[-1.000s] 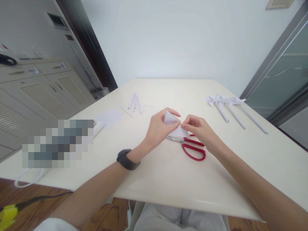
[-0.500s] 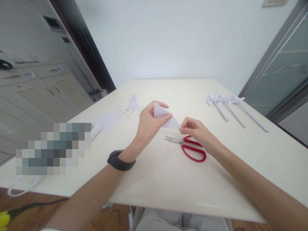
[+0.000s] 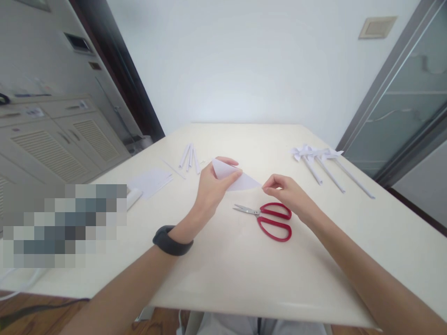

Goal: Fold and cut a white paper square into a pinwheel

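The left hand (image 3: 213,188) clasps folded white paper (image 3: 246,182) over the table (image 3: 223,279), beyond red-handled scissors (image 3: 257,213), as the right hand (image 3: 287,191) appears to pinch its right corner tightly. Light, thin and likely to crease, it suits edge holds; the hands sit wider apart than 1 second earlier.

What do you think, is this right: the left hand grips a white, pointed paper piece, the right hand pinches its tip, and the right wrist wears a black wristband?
Not quite: the head view shows the black wristband on the left wrist. The left hand grips the white, pointed paper piece, and the right hand pinches its tip.
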### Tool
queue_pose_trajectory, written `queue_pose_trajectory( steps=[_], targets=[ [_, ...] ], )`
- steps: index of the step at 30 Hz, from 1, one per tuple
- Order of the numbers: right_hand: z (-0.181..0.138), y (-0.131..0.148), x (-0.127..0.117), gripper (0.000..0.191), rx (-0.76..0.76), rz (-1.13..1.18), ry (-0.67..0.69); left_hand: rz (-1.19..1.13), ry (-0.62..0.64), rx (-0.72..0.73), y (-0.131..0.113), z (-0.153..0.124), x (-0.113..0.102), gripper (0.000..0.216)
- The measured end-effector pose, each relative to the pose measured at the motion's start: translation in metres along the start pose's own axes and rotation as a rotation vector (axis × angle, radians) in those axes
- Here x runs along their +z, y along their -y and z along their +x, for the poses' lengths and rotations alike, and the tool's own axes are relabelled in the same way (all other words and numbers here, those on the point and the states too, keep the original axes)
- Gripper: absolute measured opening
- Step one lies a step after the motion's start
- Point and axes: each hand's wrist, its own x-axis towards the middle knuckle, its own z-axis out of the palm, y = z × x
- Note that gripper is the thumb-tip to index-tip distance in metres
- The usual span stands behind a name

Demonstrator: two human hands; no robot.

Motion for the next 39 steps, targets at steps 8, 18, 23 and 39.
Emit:
queue_pose_trajectory(
  steps=[8,18,23,39],
  targets=[
    [-0.007,0.011,0.011,0.009,-0.142,0.057,0.023,0.055,0.164,-0.069,0.000,-0.007,0.007,0.016],
    [-0.008,0.005,0.012,0.007,-0.127,0.135,0.063,0.070,0.158,-0.023,-0.005,-0.015,0.014,0.010],
    [0.003,-0.011,0.008,0.005,-0.039,-0.035,-0.020,-0.146,-0.081,-0.059,-0.003,0.001,-0.001,0.020],
    [-0.004,0.010,0.002,0.007,-0.160,0.032,-0.056,-0.273,0.114,-0.174,0.005,-0.003,0.006,0.021]
  ],
)
